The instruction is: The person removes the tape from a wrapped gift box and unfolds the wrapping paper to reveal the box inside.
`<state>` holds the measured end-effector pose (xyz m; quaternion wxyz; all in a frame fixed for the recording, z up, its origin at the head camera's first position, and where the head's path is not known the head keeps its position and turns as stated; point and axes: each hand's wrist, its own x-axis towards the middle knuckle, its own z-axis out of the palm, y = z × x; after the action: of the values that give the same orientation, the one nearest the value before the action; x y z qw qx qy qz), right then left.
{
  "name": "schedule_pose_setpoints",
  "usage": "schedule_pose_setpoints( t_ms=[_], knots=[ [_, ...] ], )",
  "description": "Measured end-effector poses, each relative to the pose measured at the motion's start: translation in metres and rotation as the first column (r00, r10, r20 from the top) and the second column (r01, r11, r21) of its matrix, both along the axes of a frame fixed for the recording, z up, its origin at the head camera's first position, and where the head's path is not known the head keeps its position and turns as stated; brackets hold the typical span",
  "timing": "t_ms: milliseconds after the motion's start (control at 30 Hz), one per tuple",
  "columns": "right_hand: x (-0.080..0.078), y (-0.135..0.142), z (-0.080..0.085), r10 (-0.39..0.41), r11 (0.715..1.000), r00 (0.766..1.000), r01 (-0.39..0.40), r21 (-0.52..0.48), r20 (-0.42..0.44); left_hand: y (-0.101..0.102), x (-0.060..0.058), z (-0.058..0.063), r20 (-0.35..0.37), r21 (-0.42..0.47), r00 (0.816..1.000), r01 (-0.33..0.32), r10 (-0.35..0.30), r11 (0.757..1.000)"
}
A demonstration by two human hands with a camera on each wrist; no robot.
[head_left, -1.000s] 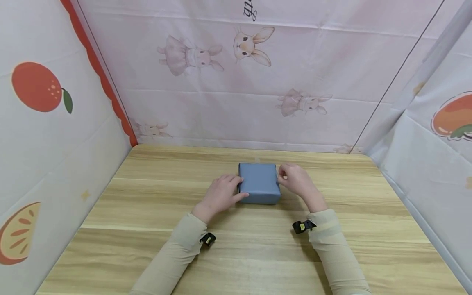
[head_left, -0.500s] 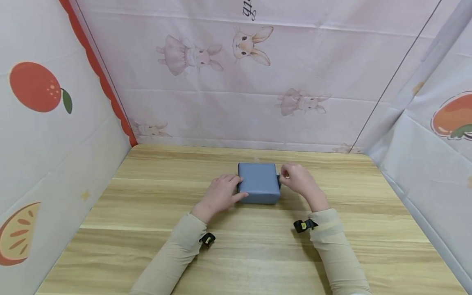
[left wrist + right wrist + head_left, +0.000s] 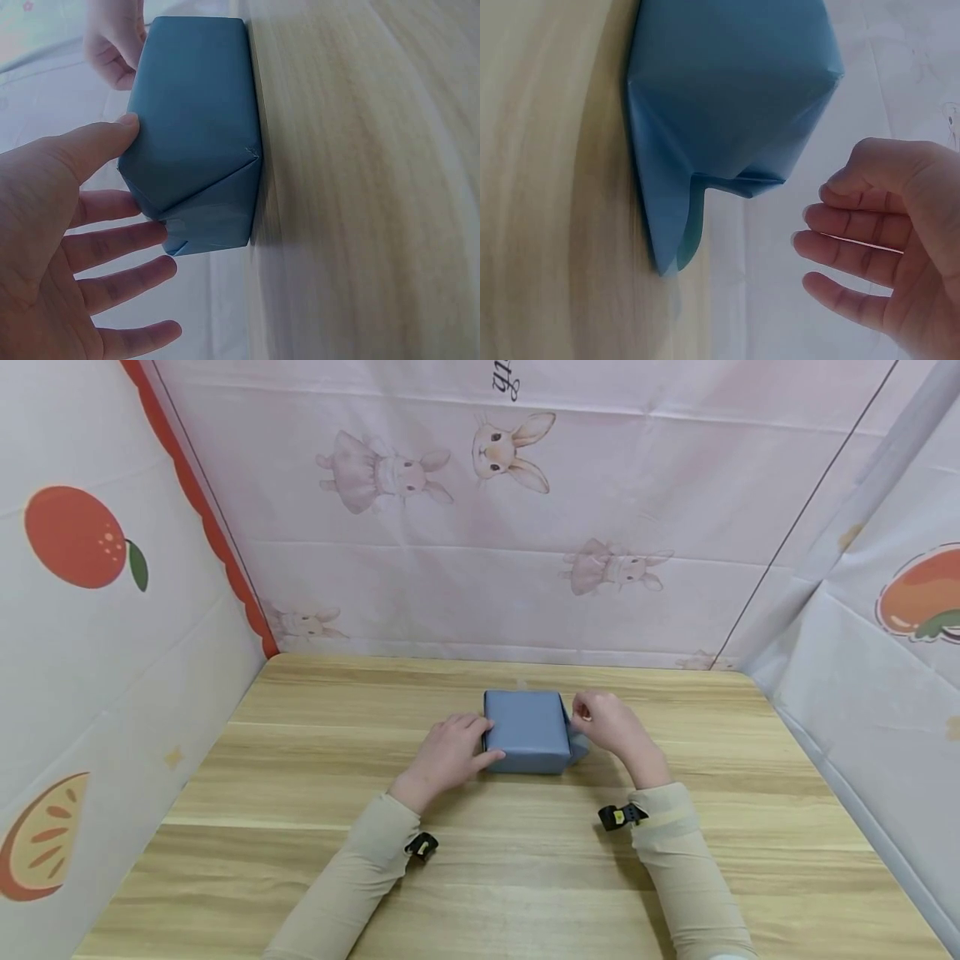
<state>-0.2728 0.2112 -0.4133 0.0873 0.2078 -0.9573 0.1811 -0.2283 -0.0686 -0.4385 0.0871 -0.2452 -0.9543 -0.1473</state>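
Note:
A box (image 3: pixel 525 722) wrapped in blue paper sits on the wooden table. The left hand (image 3: pixel 453 747) rests at its left end, thumb on the near top edge and fingers fairly straight and spread; in the left wrist view the middle fingertip meets the folded end (image 3: pixel 214 202), ring and little fingers standing apart. The right hand (image 3: pixel 609 722) is beside the box's right end, fingers bent and nothing visible between them. At that end a paper flap (image 3: pixel 664 202) stands out loose toward the table, with another fold (image 3: pixel 754 184) above it; the right fingers are apart from both.
The wooden table (image 3: pixel 337 710) surrounds the box. A small clear strip (image 3: pixel 522 684) lies behind the box. Printed cloths hang at the back (image 3: pixel 450 577), left (image 3: pixel 187 693) and right (image 3: pixel 840 677). A black camera strap (image 3: pixel 622 817) sits on the right sleeve.
The right hand has drawn slightly to the right, away from the box. The paper flap at the right end has come out and spread toward the near side. The left hand stays in place.

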Motion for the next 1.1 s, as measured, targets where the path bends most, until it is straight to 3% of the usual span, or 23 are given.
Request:
schedule_pose_setpoints(
  t_ms=[400,733,1100],
  knots=[
    [0.001,-0.002,0.001,-0.06,0.997,0.996,0.057,-0.052,-0.068,-0.001,-0.001,-0.001,-0.003,-0.004,1.0,0.004,-0.004,1.0],
    [0.001,-0.008,-0.003,-0.092,0.991,0.995,0.087,0.099,0.045,-0.001,0.0,0.0,0.001,-0.006,1.0,0.004,-0.004,1.0],
    [-0.001,-0.011,-0.012,-0.039,0.997,0.997,0.035,0.067,0.069,0.0,0.002,0.003,0.0,0.005,1.0,0.006,-0.006,1.0]
  ],
)
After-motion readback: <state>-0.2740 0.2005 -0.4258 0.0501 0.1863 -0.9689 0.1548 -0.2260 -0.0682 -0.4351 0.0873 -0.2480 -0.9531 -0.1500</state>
